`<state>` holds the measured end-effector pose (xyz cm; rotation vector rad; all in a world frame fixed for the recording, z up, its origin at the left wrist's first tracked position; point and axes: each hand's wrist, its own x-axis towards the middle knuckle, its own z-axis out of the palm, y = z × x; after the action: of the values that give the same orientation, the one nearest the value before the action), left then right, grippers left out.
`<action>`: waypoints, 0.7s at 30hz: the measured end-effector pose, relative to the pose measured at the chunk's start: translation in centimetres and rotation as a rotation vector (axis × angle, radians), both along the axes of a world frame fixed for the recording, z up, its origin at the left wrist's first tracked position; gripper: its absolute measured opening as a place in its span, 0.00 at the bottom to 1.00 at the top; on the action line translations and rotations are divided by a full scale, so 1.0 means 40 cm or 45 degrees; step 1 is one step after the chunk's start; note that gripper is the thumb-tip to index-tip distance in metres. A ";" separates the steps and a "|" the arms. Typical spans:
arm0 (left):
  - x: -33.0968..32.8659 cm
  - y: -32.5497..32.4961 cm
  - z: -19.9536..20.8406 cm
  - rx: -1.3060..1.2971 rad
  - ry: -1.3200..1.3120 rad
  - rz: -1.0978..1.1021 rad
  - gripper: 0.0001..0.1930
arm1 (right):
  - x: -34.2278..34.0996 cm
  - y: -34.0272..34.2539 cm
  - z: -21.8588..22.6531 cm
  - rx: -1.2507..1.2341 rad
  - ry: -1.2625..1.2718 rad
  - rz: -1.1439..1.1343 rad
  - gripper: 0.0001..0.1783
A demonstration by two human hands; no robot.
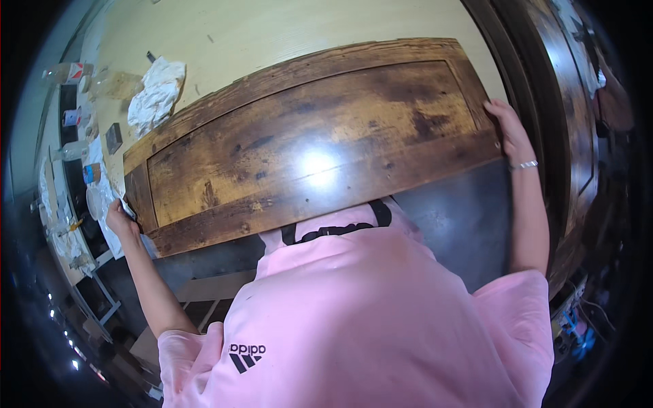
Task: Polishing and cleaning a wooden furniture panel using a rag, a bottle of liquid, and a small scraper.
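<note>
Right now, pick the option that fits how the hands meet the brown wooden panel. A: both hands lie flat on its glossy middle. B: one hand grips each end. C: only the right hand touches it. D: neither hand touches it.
B: the left hand clasps the near left corner of the wooden panel, while the right hand holds its right end.

One dark brown wooden door panel (pixel 313 146) is seen on one pale wooden table (pixel 272 34). Two hands are counted at its ends, the left hand (pixel 121 221) and the right hand (pixel 510 132). One crumpled white cloth (pixel 156 95) and one bracelet (pixel 525 164) are seen.
</note>
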<state>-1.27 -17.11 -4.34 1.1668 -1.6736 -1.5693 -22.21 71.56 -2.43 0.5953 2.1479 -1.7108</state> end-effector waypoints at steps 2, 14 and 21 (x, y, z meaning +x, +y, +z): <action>0.064 -0.053 -0.049 -0.153 -0.075 0.055 0.04 | -0.036 -0.054 -0.022 -0.123 0.025 -0.093 0.10; 0.082 -0.096 -0.081 0.091 -0.550 -0.041 0.03 | -0.044 -0.117 -0.050 0.188 -0.030 -0.091 0.17; -0.098 0.232 0.027 -0.437 -0.315 -0.336 0.04 | -0.023 -0.068 -0.102 0.507 0.225 -0.064 0.20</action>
<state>-5.20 -7.82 -3.25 1.0225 -2.2323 -1.2475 -23.14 68.83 -6.50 0.6217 2.6482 -1.4089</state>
